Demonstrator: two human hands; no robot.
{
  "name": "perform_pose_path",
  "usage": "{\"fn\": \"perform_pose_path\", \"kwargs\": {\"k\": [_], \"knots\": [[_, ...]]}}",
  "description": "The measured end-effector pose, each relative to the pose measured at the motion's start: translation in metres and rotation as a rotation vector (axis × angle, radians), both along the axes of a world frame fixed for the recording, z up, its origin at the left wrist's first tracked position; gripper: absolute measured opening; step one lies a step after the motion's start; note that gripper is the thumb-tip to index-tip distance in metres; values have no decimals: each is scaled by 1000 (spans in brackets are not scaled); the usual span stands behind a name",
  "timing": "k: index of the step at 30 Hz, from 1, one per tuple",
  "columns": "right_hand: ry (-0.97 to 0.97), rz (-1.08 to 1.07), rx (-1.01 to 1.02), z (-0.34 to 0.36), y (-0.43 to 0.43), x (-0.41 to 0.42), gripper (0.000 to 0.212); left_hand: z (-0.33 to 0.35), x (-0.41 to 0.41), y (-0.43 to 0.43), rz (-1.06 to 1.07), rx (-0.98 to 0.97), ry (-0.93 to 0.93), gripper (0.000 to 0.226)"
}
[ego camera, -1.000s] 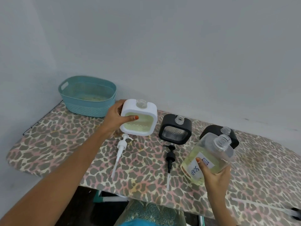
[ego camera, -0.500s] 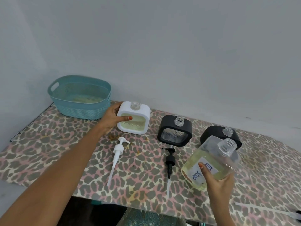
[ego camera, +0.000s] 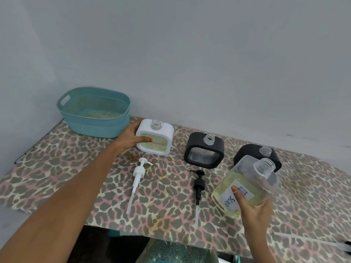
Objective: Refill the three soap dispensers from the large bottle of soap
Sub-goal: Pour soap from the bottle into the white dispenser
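My left hand (ego camera: pixel 131 138) grips the white square dispenser (ego camera: pixel 157 138), which stands upright on the table with its neck uncapped and yellowish soap inside. My right hand (ego camera: pixel 252 205) holds the large clear soap bottle (ego camera: pixel 245 185), tilted, uncapped, about half full, with a "SOAP" label. A black dispenser (ego camera: pixel 204 150) stands in the middle with an open neck. Behind the bottle, a second black dispenser (ego camera: pixel 256 154) is partly hidden. A white pump (ego camera: pixel 137 179) and a black pump (ego camera: pixel 198 188) lie flat on the table.
A teal plastic basket (ego camera: pixel 95 112) stands at the back left against the grey wall. The leopard-print table (ego camera: pixel 57 168) ends near me at its front edge. A third pump's tube (ego camera: pixel 311 240) lies at the far right.
My left hand has set the white dispenser down farther back on the table, near the basket. The large bottle has stayed tilted in my right hand.
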State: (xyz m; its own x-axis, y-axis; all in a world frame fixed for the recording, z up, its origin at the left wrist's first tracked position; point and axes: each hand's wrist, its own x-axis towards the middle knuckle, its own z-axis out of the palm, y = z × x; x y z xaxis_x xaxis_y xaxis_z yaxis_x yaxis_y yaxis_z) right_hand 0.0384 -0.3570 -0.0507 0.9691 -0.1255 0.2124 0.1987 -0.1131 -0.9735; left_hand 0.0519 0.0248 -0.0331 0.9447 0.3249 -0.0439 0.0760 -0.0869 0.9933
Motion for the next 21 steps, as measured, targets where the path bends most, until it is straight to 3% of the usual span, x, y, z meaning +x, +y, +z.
{"fn": "perform_pose_path", "kwargs": {"k": [9,14,18,21], "knots": [[-10,28,13,3,1,-1,54,17,-7,-10,53,278,97,78],[4,18,-12,8,3,-3,55,35,-15,-20,75,332,38,90],[-25,32,-42,14,4,-6,56,53,-19,-33,125,465,-76,79],[-33,37,-39,18,5,-9,54,64,-19,-53,126,411,-197,62]]}}
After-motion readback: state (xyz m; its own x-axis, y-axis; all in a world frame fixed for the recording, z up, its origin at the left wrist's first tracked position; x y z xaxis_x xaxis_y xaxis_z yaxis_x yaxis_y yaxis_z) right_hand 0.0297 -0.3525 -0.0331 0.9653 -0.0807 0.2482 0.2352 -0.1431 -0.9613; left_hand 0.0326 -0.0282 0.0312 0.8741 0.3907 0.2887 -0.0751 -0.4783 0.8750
